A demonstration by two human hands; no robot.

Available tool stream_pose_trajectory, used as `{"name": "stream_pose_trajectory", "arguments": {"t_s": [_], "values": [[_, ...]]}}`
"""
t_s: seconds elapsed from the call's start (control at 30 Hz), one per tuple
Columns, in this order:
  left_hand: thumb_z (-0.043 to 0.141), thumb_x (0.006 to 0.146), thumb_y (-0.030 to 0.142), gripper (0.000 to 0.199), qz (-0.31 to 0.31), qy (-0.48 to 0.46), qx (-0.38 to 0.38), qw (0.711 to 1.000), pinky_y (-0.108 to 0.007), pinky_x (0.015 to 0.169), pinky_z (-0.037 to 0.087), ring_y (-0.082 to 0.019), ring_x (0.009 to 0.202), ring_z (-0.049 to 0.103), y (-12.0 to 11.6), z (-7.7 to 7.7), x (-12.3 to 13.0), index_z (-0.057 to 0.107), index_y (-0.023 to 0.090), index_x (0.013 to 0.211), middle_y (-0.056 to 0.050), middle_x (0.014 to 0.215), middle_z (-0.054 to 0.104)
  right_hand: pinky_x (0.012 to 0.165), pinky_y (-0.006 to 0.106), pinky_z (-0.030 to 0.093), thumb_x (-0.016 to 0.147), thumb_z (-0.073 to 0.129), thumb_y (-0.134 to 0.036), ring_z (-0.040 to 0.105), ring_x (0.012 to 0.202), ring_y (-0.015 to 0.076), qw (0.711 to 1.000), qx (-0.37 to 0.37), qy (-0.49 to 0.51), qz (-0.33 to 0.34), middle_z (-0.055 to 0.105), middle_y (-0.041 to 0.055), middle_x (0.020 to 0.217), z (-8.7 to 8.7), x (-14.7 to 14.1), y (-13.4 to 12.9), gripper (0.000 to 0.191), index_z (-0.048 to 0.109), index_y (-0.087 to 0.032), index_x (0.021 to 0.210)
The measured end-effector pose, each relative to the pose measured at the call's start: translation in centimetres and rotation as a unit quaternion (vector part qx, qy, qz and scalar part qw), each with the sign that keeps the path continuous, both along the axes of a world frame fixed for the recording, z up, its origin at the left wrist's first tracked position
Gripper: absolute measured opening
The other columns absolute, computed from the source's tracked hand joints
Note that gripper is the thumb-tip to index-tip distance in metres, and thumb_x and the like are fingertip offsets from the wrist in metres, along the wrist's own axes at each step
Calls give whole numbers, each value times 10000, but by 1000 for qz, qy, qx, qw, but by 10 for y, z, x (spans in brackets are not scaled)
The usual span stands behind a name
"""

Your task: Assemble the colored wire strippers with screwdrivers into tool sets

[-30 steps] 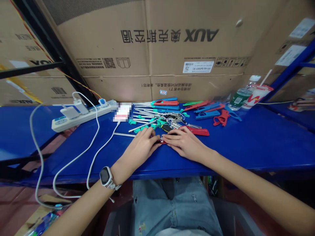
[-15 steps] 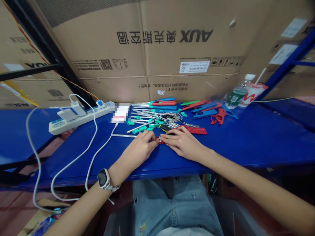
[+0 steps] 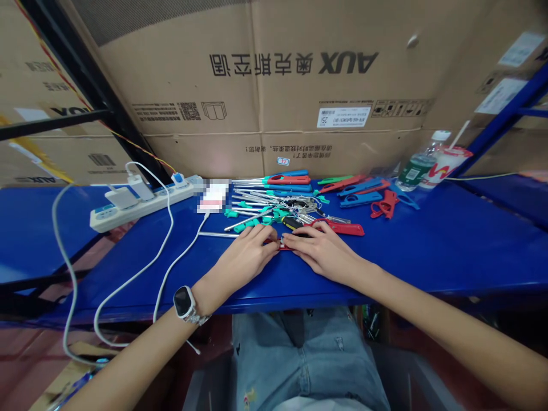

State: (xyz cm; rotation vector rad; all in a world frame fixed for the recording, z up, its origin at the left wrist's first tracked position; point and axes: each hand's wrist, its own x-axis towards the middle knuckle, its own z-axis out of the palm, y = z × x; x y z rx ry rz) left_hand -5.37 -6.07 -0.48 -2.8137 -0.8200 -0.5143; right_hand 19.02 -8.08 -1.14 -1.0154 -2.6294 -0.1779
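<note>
Left hand (image 3: 252, 248) and right hand (image 3: 322, 251): bare, as are both forearms. Left wrist: smartwatch (image 3: 184, 302), dark rounded-rectangular screen, silver-white case, silver-toned bracelet (image 3: 200, 318). Lower garment: blue denim jeans (image 3: 274, 359), visible seam, small pale worn patch, multicoloured motif. Upper garment: whitish hem (image 3: 312, 405).

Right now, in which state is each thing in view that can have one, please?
Left hand: fingers closed on red part
Right hand: fingers closed on red part
Red part: between both hands, mostly covered
Yellow-black tool: lying, partly covered
Metal rods: lying heaped
Watch: worn, screen dark
Bottle: upright, capped
Cup: upright, straw in
Power strip: plugs inserted
Flat device: cable attached, screen blurred
</note>
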Motion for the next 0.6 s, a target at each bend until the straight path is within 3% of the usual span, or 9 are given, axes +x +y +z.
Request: {"name": "stream_pose_trajectory", "arguments": {"t_s": [0.13, 0.27, 0.4, 0.6], "values": [[528, 1056, 285, 239, -27, -31, -30, 999, -462, 946, 524, -281, 1138, 598, 7, 2, -6, 687, 204, 1215, -108, 1243, 626, 948, 471, 417, 1057, 484, -184, 618, 1249, 283, 1000, 5, -2, -13, 684, 109, 1383, 2, 8, 0, 351, 665, -207, 1357], [611, 1013, 405, 435, -2, -82, -75, 994, -513, 1048, 497, -306, 1269, 559, 17, 4, -16, 584, 205, 1398, -136, 1367, 593, 927, 469, 438, 1052, 494, -183, 627, 1187, 281, 1000, 6, -7, -27, 689, 111, 1378, 5, 18, 2, 361, 658, -212, 1371], [587, 1019, 435, 459, 13, -55, -110, 992, -528, 1018, 521, -313, 1229, 600, 25, 6, -12, 590, 179, 1401, -141, 1324, 639, 914, 478, 452, 1053, 483, -180, 623, 1169, 289, 999, 9, -7, -30, 686, 97, 1385, 4, 22, 3, 363, 657, -204, 1371], [511, 1041, 262, 275, -24, -60, -139, 988, -420, 897, 568, -234, 999, 673, 37, 5, 0, 711, 176, 1210, -102, 1091, 700, 913, 479, 463, 1053, 482, -194, 627, 1163, 285, 999, 19, -7, -28, 701, 88, 1364, 1, 22, 3, 369, 663, -241, 1370]]}}
